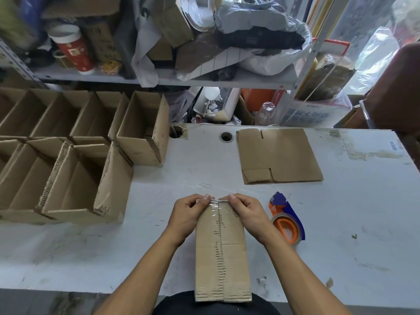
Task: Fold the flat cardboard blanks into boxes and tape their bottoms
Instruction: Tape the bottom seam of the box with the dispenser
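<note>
- Nearest the camera, a folded brown corrugated cardboard box point(221, 253) lies with its bottom face up, its near end overhanging the edge of the white scuffed tabletop point(341, 223); a strip of clear tape point(218, 206) covers the far part of the centre seam, so this bottom appears close to sealed.
- Left hand point(187, 214) and right hand point(248, 212) grip the far corners of the box, the fingers curled over its far edge and the thumbs pressing the tape end down over that edge.
- Finished open-topped brown cardboard boxes point(75, 155) stand in two rows at the left of the tabletop, touching one another; as far as their interiors show, they hold nothing. Judged from this stock, the task is well advanced.
- One flat brown cardboard blank point(279, 155) lies well apart at the far right of the tabletop, not yet folded; whether more blanks lie under it cannot be told. At least this piece remains to be folded and taped.
- Just beside the right hand rests an orange and blue tape dispenser point(287, 220) carrying a roll of clear tape, untouched.
- Behind the tabletop, a grey metal shelf point(159, 80) carries bags, cartons and a red and white cylindrical canister point(72, 50); their contents cannot be made out.
</note>
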